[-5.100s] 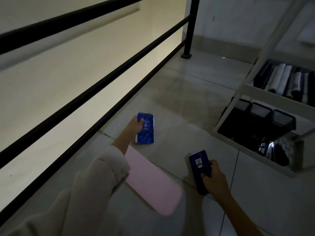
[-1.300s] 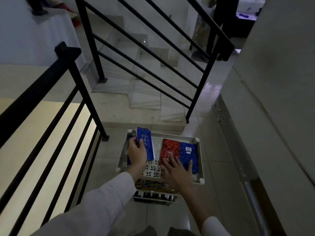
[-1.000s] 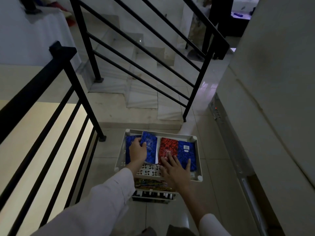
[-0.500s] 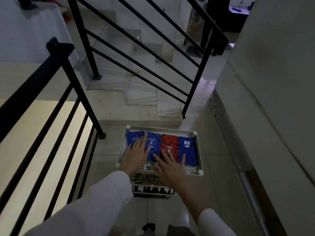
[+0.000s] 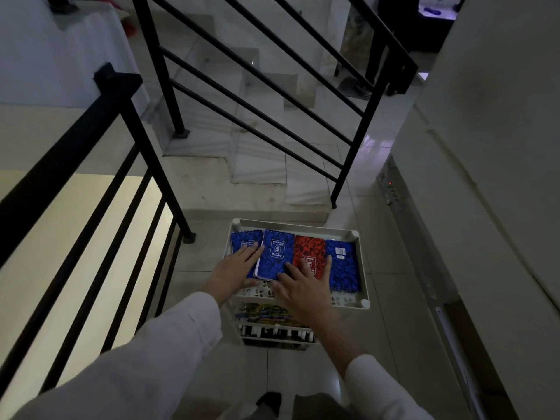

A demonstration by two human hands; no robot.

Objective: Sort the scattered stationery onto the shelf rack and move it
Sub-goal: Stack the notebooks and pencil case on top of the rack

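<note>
Down on the rack, both hands lie flat with straight fingers and grip nothing. The left hand [image 5: 234, 268] presses palm-down on the leftmost blue notebook [image 5: 245, 242], its fingertips reaching the edge of the second blue notebook [image 5: 276, 250] just beside it. The right hand [image 5: 303, 291] has its fingers spread wide. They rest across the near ends of the second blue notebook and the red notebook [image 5: 308, 253], and one finger lies along the seam between the red one and the rightmost blue notebook [image 5: 344, 268]. Both arms wear pale sleeves [image 5: 169, 353].

All four notebooks lie side by side, left to right, in the top tray [image 5: 362, 269] of the white shelf rack [image 5: 291, 224]. The second blue one sits slightly raised, overlapping its left neighbour. Below the tray's near edge a lower shelf holds a row of colourful pens [image 5: 266, 313], and under that is a shelf of dark and white items too dim to identify.

The rack stands on the tiled floor [image 5: 381, 268] of a landing. Black railing [image 5: 130, 116] runs along the left, marble stairs [image 5: 257, 153] rise on the far side, and a pale wall [image 5: 491, 147] is close on the right.
</note>
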